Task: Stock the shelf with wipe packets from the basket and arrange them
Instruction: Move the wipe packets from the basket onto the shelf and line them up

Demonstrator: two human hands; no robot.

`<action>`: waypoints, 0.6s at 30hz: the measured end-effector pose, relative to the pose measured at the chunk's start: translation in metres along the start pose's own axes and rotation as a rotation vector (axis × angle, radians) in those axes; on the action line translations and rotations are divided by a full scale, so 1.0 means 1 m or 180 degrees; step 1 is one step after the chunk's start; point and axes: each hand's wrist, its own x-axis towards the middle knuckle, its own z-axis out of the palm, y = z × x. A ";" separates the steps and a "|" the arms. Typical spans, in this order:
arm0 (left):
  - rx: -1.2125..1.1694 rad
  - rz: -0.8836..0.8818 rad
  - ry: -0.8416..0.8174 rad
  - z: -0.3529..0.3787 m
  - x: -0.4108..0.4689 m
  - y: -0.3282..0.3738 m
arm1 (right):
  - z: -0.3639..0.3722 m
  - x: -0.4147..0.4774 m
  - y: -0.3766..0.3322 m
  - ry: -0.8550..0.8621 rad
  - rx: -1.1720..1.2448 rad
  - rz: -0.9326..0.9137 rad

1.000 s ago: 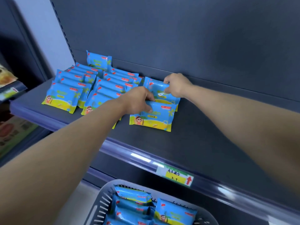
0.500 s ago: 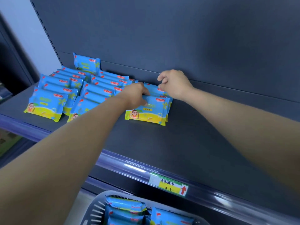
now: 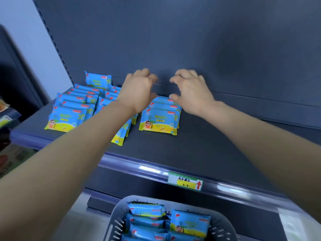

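Note:
Blue and yellow wipe packets lie in overlapping rows on the dark shelf (image 3: 199,146). The rightmost row (image 3: 160,119) sits just below my hands. My left hand (image 3: 139,91) hovers above its left back corner, fingers curled and apart, holding nothing. My right hand (image 3: 190,92) hovers over its right back corner, fingers spread, thumb tip close to the rearmost packet. Further rows (image 3: 73,110) lie to the left, with one packet (image 3: 98,81) leaning on the back panel. My left forearm hides part of the middle row. More packets (image 3: 189,225) fill the grey basket (image 3: 224,223) below.
A price tag (image 3: 185,182) with a red arrow sits on the shelf's front rail. The shelf surface right of the packets is bare. Another shelf unit with other goods (image 3: 5,117) stands at the far left.
Both hands have let go of the rightmost packets and lifted back toward the rear panel, fingers opening. The packets now lie flat in a tidy overlapped row.

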 end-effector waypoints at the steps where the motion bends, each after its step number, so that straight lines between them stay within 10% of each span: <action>1: 0.0069 0.0029 0.0073 -0.015 -0.005 0.001 | -0.012 -0.004 -0.006 0.0062 -0.0061 -0.0037; 18: 0.0080 0.1069 0.1496 -0.147 -0.145 0.026 | -0.128 -0.133 -0.108 0.1430 -0.0516 -0.0237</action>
